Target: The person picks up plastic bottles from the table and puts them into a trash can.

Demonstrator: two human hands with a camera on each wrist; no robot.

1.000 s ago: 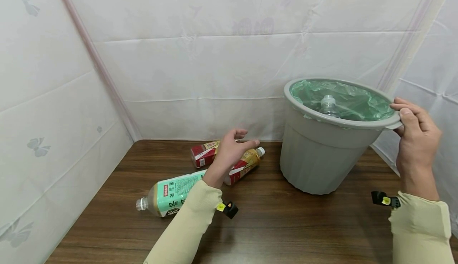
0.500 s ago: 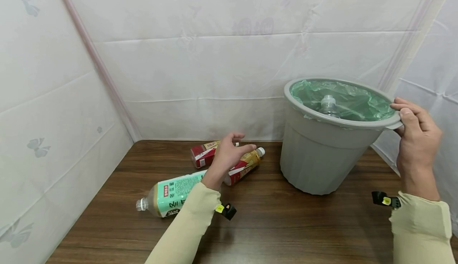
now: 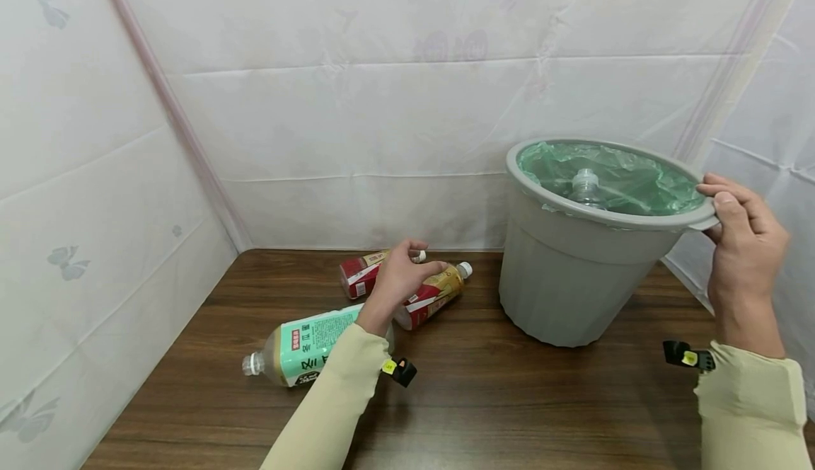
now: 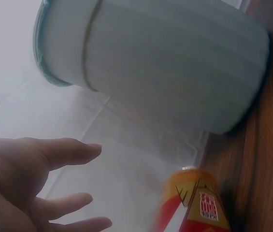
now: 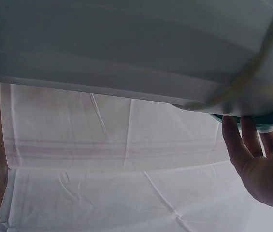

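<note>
My left hand (image 3: pixel 400 275) hovers over two red-and-gold labelled plastic bottles lying at the back of the table, its thumb and fingers apart with nothing between them. The nearer bottle (image 3: pixel 436 296) points its white cap toward the bin; the farther bottle (image 3: pixel 361 275) is partly covered by the hand. In the left wrist view, the spread fingers (image 4: pixel 73 152) are beside a bottle's label. My right hand (image 3: pixel 743 243) grips the right rim of a grey trash bin (image 3: pixel 567 286) between thumb and fingers. A clear bottle (image 3: pixel 586 190) pokes up inside its green bag (image 3: pixel 662 187).
A large bottle with a mint-green label (image 3: pixel 308 342) lies at the left, partly behind my left forearm. The brown wooden table (image 3: pixel 496 406) is enclosed by white patterned sheeting (image 3: pixel 356 123) at the back and sides.
My left hand has drawn slightly back and lower toward the red-labelled bottles, uncovering the farther one's cap. The right hand keeps its grip on the bin rim.
</note>
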